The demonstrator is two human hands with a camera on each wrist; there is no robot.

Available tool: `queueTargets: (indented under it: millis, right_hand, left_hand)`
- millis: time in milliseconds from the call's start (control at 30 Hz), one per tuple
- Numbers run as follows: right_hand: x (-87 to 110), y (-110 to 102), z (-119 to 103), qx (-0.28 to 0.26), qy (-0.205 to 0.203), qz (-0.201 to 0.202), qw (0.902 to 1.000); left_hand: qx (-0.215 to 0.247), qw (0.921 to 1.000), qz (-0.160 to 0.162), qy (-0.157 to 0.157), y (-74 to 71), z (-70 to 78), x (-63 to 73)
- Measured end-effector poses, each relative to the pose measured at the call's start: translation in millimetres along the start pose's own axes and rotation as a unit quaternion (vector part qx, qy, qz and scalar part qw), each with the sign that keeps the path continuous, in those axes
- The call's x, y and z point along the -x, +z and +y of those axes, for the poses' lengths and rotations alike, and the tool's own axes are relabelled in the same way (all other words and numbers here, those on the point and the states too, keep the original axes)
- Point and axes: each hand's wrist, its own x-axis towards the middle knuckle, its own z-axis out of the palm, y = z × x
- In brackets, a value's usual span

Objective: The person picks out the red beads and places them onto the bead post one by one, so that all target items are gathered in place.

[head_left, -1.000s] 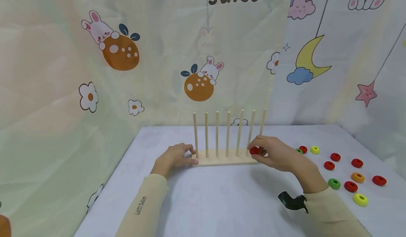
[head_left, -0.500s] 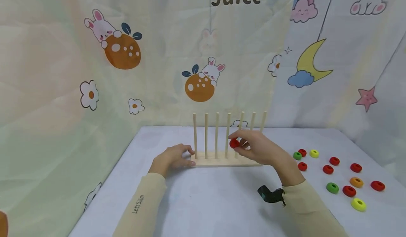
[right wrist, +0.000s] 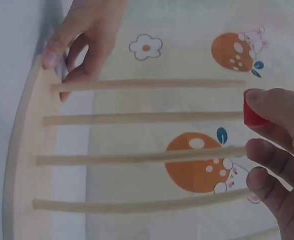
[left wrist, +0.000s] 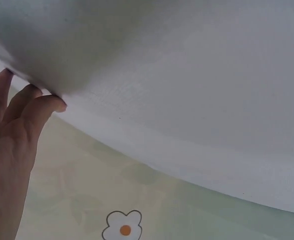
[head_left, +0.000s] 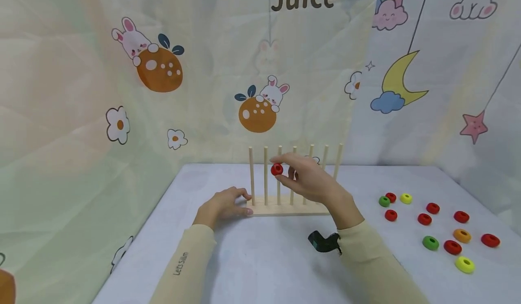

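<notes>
- Rack of pale wood (head_left: 285, 210) stands on a white table (head_left: 260, 258), its upright pegs (head_left: 252, 177) rising in one row from a long flat base.
- Left hand (head_left: 221, 204) grips the rack at its left end, thumb at the front edge and fingers at the rear, pinching the board.
- Right hand (head_left: 313, 177) is raised before the row, pinching a red bead (head_left: 277, 173) between thumb and index finger; its other fingers curl loosely.
- The held bead is in the air near the second and third pegs from the left. Its hole faces the head camera, so it is not threaded; which peg it is meant for cannot be told.
- The step in hand looks like bringing this bead to a peg. The next move would seem to call for raising it over a peg tip, turning the hole downward and lining it up, with the base held firm.
- Pegs: seven. No bead shows on any, though the right hand hides parts of some.
- Beads: thirteen. One is held; twelve lie loose on the table at the right: seven red beads (head_left: 452, 251), two green beads (head_left: 430, 246), two yellow beads (head_left: 459, 263) and one orange bead (head_left: 462, 239).
</notes>
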Motion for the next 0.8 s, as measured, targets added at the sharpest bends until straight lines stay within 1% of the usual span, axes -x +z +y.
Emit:
queueTargets:
  millis: [200,300,400,500,800]
  right_hand:
    - [-25.3,12,-11,0.013,-0.024,0.036,0.9990]
    - [-33.5,17,-14,0.013,-0.038,0.052,0.9978]
    - [-39.0,19,-15,0.016,-0.045,0.061,0.9969]
    - [-42.8,19,-15,0.024,-0.040,0.067,0.9967]
    - [-50.0,25,-10,0.050,0.003,0.094,0.9944]
  left_hand:
    - [0.006,0.9998,-0.003,-0.019,-3.0,-1.6,4.0]
    - [0.006,0.9998,-0.004,-0.020,-3.3,-3.6,6.2]
    - [0.003,0.9999,-0.001,-0.010,-3.0,-3.9,6.6]
    - [0.005,1.0000,-0.001,-0.004,-2.7,-2.6,6.8]
    - [0.005,1.0000,-0.002,0.003,-0.8,3.4,1.7]
